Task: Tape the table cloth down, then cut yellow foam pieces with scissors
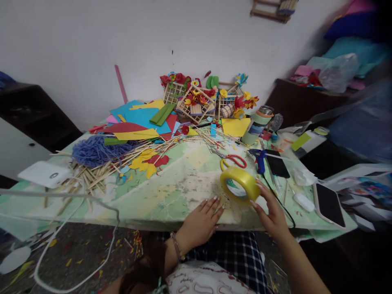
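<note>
Seated worker at a craft table [171,196], seen from above the hands. The right hand [272,214] holds a roll of yellow tape [240,184], fingers curled around its outer rim on the right side; the roll is tipped up on edge, its open centre facing the viewer, over the near middle of the table. The left hand [200,222] lies flat and open, palm down, fingers spread on the tabletop just left of the roll and not touching it; it grips nothing. A beaded bracelet [177,246] circles the left wrist.

Just beyond the roll lie scissors with red and yellow handles [232,160], and to their right a blue glue gun [260,157] beside a dark phone [277,165]. A second phone [330,204] rests at the right edge, near a small white oval object [304,202]. A heap of thin wooden sticks [101,171] spreads across the left half, with a tangle of blue yarn [94,150] behind it and yellow and red paper cut-outs [148,160] near the middle. At the far side, sheets of coloured paper [142,118] lie stacked, and small stick-built baskets with paper flowers [199,102] stand against the wall. A green cup [257,127] stands to their right. A white cable [76,245] loops off the near left edge.
</note>
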Demonstrator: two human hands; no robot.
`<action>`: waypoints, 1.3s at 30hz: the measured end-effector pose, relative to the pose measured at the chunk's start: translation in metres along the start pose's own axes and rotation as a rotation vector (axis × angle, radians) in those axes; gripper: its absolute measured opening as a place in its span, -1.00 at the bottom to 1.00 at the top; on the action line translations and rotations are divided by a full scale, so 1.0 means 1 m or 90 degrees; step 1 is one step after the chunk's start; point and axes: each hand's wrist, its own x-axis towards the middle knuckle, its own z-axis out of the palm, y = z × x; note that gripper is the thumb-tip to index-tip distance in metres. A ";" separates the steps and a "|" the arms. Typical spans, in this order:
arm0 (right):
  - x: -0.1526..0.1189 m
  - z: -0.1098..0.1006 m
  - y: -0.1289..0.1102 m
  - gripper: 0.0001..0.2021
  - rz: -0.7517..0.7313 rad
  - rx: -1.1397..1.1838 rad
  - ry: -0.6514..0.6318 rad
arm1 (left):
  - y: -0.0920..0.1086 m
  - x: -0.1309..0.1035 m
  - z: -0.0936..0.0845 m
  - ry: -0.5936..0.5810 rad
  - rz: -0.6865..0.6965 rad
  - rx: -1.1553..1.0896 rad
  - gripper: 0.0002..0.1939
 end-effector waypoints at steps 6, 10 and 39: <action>0.095 0.005 -0.009 -0.56 -0.121 0.019 -0.295 | 0.003 -0.001 -0.002 0.005 -0.010 -0.012 -0.46; 0.144 0.041 -0.037 -0.53 -0.225 -0.093 -0.336 | 0.001 -0.001 -0.004 0.002 -0.005 -0.023 -0.46; 0.113 0.006 -0.056 -0.76 -0.140 -0.109 0.011 | -0.001 -0.002 -0.002 0.032 0.007 -0.024 -0.49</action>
